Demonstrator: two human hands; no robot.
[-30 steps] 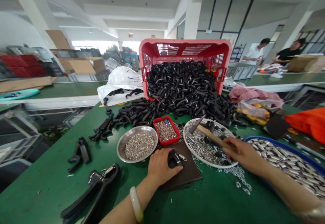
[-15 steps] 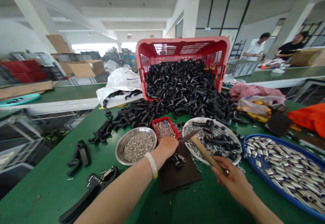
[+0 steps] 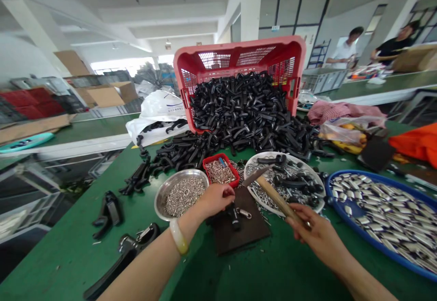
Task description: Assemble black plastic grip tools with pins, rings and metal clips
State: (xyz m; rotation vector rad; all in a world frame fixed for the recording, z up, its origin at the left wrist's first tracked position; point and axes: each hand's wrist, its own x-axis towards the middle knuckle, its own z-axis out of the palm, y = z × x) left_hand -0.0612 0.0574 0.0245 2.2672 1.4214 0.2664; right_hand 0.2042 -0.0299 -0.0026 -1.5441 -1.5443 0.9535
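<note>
My right hand (image 3: 312, 226) grips the wooden handle of a hammer (image 3: 273, 195), its metal head raised beside the white tray (image 3: 251, 191). My left hand (image 3: 218, 197) is closed, fingers curled together above a dark square pad (image 3: 239, 242); whatever they pinch is too small to make out. Under and beside that hand, a black plastic-looking part (image 3: 235, 221) lies on the pad, partly hidden. A small coil spring (image 3: 244, 213) sits against it. Just beyond my left fingers stands a small red box (image 3: 235, 183) of small metal pins.
A metal bowl (image 3: 158, 205) of small rings stands left. A red crate (image 3: 239, 46) spills black parts (image 3: 239, 109) across the back. On the right is a blue tray (image 3: 355, 216) with metal pieces. Black handles (image 3: 126, 262) lie front left. Two people work at a far bench.
My left hand has drawn back from the red box toward the pad, and its fingers now show curled. My right hand still holds the hammer in nearly the same place.
</note>
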